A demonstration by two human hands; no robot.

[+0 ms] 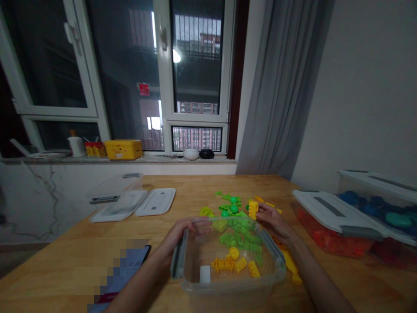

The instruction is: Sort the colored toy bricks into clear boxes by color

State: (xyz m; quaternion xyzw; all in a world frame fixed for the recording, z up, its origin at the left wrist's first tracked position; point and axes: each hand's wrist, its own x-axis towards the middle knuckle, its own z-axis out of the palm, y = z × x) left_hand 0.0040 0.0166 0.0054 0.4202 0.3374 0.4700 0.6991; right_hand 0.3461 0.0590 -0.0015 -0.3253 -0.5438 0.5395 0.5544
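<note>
Far left on the table, a clear bin with grey latches (127, 176) stands near two white lids; the nearer-to-centre white lid (155, 201) lies flat. Right of these and closer to me, a phone (143, 255) lies beside my left forearm, partly masked by pixelation.

My left hand (186, 226) is positioned at the far left corner of the open clear box (228, 287). Its fingers are extended and slightly bent, reaching around the corner and showing through the plastic; I cannot tell how firmly they grip.

The clear box sits directly before me. Visible low in it: a white rectangle (205, 274), a spiky yellow piece (223, 264), a yellow wheel (233, 253) and small yellow blocks (254, 269). Green pieces (243, 237) show through its far side, with green balls (233, 209) beyond the rim.

My right hand (273, 221) is just past the far right corner. Thumb and fingers are closed on a yellow block (253, 209), held upright above the rim's level in view. A long yellow piece (293, 269) lies below my right wrist.

At far right stand a lidded bin of red pieces (332, 232) and a bin of blue pieces (371, 204).
</note>
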